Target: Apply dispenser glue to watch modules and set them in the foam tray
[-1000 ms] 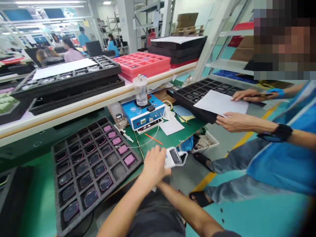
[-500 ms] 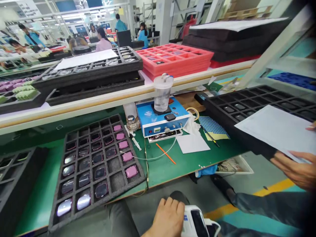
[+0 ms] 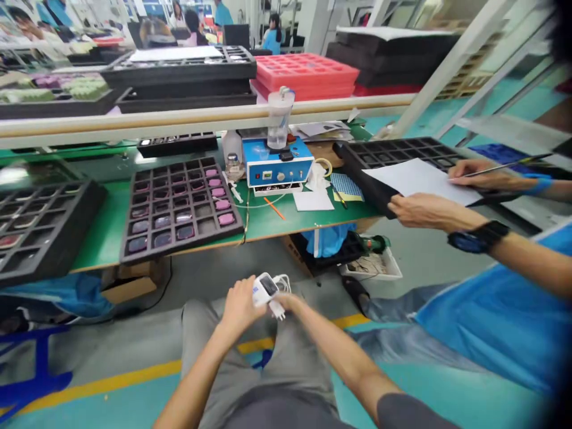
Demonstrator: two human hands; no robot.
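Above my lap, my left hand [image 3: 241,302] is closed around a small white device [image 3: 264,288] with a dark screen. My right hand [image 3: 288,302] meets it from the other side, its fingers slightly blurred and closed around a bunched white cable [image 3: 282,282]. The cable loops out above those fingers, and pale prongs or a plug [image 3: 277,310] poke out below them. Both hands are in front of the green workbench [image 3: 263,225], apart from it.
A grey foam tray [image 3: 206,210] of watch-like cases lies on the bench, beside a blue box [image 3: 279,164] bearing a lidded cup [image 3: 279,122]. Another dark tray [image 3: 44,238] is at left. At right, a co-worker's hands [image 3: 424,210] hold white paper [image 3: 413,179] and a pen.
My view has shifted back and lower. My right hand has come into view at the white device, which my left hand still holds. The co-worker's pen now shows over the paper.
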